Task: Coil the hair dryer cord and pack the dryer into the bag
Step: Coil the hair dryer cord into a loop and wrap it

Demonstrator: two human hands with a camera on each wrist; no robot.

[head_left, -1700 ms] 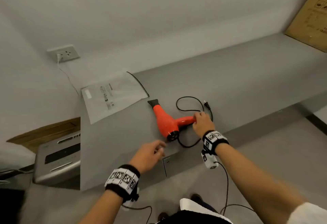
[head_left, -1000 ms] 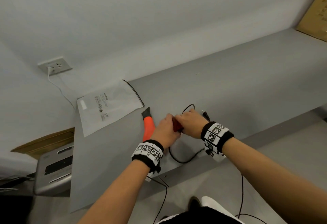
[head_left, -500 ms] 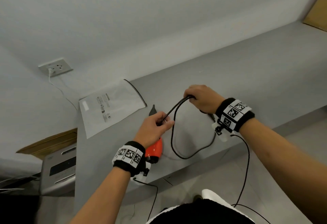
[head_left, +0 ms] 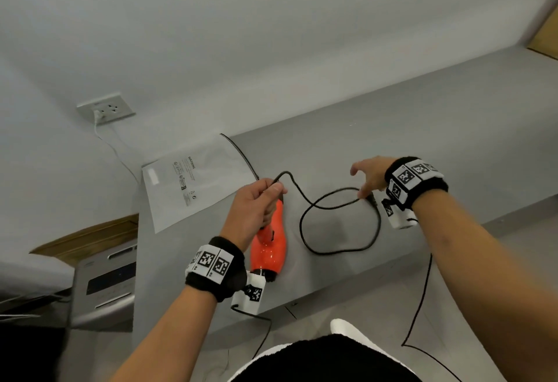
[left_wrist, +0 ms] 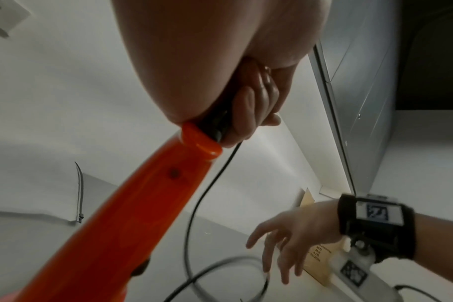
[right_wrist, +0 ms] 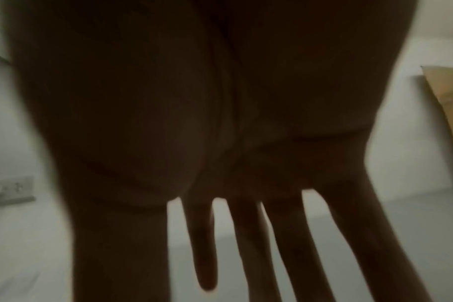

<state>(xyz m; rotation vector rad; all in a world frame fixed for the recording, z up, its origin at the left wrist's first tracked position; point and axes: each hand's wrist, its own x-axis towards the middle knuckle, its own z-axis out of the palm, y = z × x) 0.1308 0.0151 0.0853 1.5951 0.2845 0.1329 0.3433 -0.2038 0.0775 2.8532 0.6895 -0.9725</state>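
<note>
Grey worktop (head_left: 422, 128) runs along the wall. A cardboard box (head_left: 546, 34) sits at its far right end, and a grey appliance (head_left: 105, 285) stands lower down, past its left end.

White bag (head_left: 193, 182) lies flat at the back left of the worktop, print side up, black zip edge on its right. It is just behind the left hand and nothing is in it.

Orange hair dryer (head_left: 270, 249) is near the worktop's front edge, wide end toward the person, handle end up in the left hand. Can't tell whether the body touches the surface.

Left hand (head_left: 256, 209) is curled tight round the handle end, fingers on the black sleeve where the cord exits. The left wrist view shows this clearly.

Right hand (head_left: 370, 175) is spread, fingers straight, gripping nothing. One fingertip is at the cord's free end; contact unclear. Right wrist view is dark and blurred and shows only splayed fingers.

Black cord (head_left: 341, 250) comes out over the left thumb, arcs up, then drops into one loose loop on the worktop between the hands. Not coiled.

Wall socket (head_left: 105, 109) is above the bag, with a white lead plugged in.
</note>
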